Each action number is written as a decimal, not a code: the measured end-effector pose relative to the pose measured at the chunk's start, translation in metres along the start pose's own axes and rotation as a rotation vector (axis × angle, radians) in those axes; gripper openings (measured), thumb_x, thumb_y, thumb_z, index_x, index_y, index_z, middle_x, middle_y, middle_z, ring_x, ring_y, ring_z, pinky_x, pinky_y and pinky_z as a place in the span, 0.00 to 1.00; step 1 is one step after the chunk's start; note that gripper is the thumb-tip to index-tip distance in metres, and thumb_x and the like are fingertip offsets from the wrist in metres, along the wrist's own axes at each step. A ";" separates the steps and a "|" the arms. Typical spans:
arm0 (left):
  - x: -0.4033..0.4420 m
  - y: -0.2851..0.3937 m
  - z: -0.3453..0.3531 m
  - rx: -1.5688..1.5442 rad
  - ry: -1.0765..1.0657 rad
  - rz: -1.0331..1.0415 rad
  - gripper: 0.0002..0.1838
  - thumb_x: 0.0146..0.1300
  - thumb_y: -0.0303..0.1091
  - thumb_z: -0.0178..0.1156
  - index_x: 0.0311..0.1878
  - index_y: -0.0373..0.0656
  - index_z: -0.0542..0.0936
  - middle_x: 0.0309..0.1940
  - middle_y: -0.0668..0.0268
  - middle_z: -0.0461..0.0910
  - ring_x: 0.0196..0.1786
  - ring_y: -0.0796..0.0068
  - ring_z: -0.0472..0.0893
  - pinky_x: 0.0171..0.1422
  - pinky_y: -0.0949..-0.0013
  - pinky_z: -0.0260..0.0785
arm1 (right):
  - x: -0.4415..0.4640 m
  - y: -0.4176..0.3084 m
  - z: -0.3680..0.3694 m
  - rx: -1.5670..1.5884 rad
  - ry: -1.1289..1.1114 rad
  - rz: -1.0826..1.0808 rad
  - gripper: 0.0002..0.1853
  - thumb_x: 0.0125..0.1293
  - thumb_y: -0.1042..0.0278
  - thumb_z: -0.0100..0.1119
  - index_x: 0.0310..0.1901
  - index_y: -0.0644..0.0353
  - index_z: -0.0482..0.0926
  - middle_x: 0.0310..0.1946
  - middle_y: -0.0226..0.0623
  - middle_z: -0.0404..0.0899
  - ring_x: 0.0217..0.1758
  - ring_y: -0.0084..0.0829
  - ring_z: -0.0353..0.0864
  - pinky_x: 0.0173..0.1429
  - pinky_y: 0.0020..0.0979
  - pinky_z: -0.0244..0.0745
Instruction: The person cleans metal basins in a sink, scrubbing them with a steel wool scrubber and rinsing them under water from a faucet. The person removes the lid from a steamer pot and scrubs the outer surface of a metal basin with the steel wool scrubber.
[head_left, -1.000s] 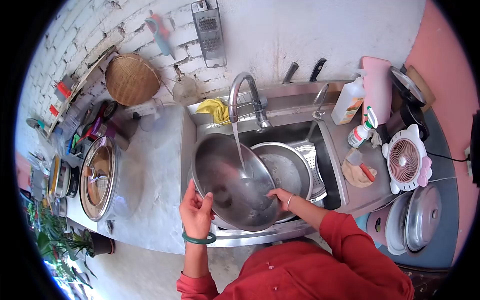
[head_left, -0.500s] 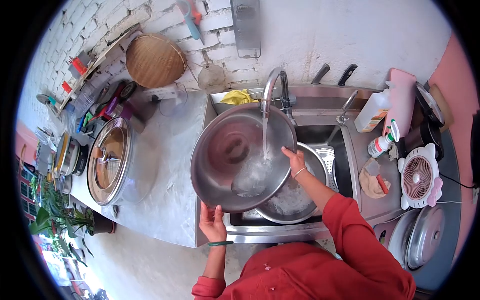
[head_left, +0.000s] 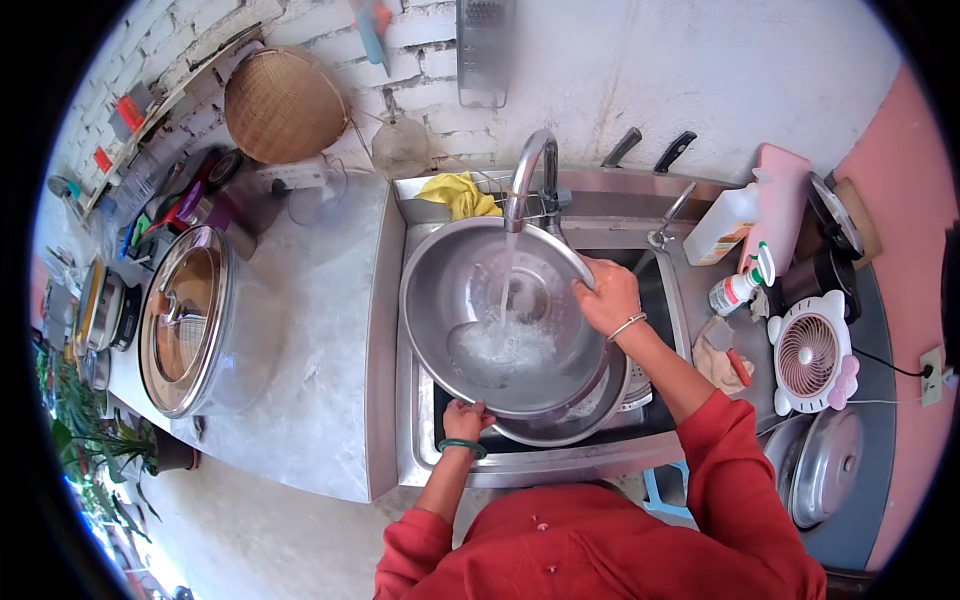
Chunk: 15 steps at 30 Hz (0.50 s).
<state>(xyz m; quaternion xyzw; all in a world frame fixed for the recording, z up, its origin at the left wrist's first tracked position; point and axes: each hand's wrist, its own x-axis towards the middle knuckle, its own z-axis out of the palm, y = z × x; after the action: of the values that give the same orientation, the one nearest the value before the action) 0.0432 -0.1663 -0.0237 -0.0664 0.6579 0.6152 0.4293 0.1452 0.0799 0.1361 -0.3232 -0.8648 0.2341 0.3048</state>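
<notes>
Basin (head_left: pixel 435 300) over the sink (head_left: pixel 560 465), above a second basin (head_left: pixel 545 432). Right rim pinched between thumb and fingers of the right hand (head_left: pixel 608 298); front rim against the left hand (head_left: pixel 468 420), thumb at the edge, other fingers partly hidden, cannot tell how tightly closed. Wide, round, silvery metal, tilted frontward, bubbly water (head_left: pixel 505 350) pooled inside beneath the running faucet (head_left: pixel 527 178).

There are two basins (head_left: pixel 432 290), two knives (head_left: pixel 622 148), one fan (head_left: pixel 806 352).
</notes>
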 end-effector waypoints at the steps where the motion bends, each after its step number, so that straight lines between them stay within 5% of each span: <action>1: -0.004 0.000 0.007 0.005 -0.043 -0.090 0.15 0.59 0.23 0.55 0.46 0.27 0.63 0.27 0.56 0.75 0.24 0.70 0.79 0.27 0.73 0.78 | 0.003 -0.007 -0.008 -0.141 -0.035 -0.081 0.20 0.46 0.71 0.54 0.45 0.60 0.78 0.34 0.45 0.80 0.39 0.46 0.77 0.46 0.38 0.72; 6: -0.008 -0.020 0.030 0.115 -0.174 -0.306 0.09 0.57 0.30 0.60 0.36 0.36 0.73 0.26 0.64 0.75 0.24 0.74 0.77 0.29 0.76 0.77 | 0.010 -0.042 -0.022 -0.372 -0.281 -0.093 0.19 0.44 0.71 0.52 0.41 0.71 0.74 0.37 0.49 0.77 0.43 0.46 0.75 0.47 0.39 0.73; 11: 0.005 -0.041 0.028 0.060 -0.263 -0.386 0.09 0.56 0.29 0.60 0.37 0.36 0.73 0.26 0.65 0.74 0.20 0.77 0.74 0.23 0.77 0.74 | 0.006 -0.070 -0.020 -0.545 -0.507 -0.074 0.21 0.44 0.71 0.51 0.42 0.75 0.71 0.39 0.57 0.74 0.44 0.50 0.74 0.48 0.40 0.73; 15: -0.007 -0.029 0.036 0.220 -0.357 -0.467 0.08 0.57 0.29 0.60 0.36 0.36 0.74 0.24 0.65 0.74 0.22 0.76 0.75 0.22 0.76 0.71 | 0.009 -0.077 -0.019 -0.610 -0.442 -0.145 0.17 0.46 0.68 0.54 0.35 0.74 0.76 0.35 0.54 0.77 0.41 0.49 0.76 0.47 0.39 0.74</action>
<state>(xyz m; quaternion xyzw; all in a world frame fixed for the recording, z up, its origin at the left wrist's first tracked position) 0.0827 -0.1451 -0.0368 -0.0600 0.6018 0.4271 0.6722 0.1207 0.0377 0.1988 -0.2787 -0.9602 0.0079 0.0164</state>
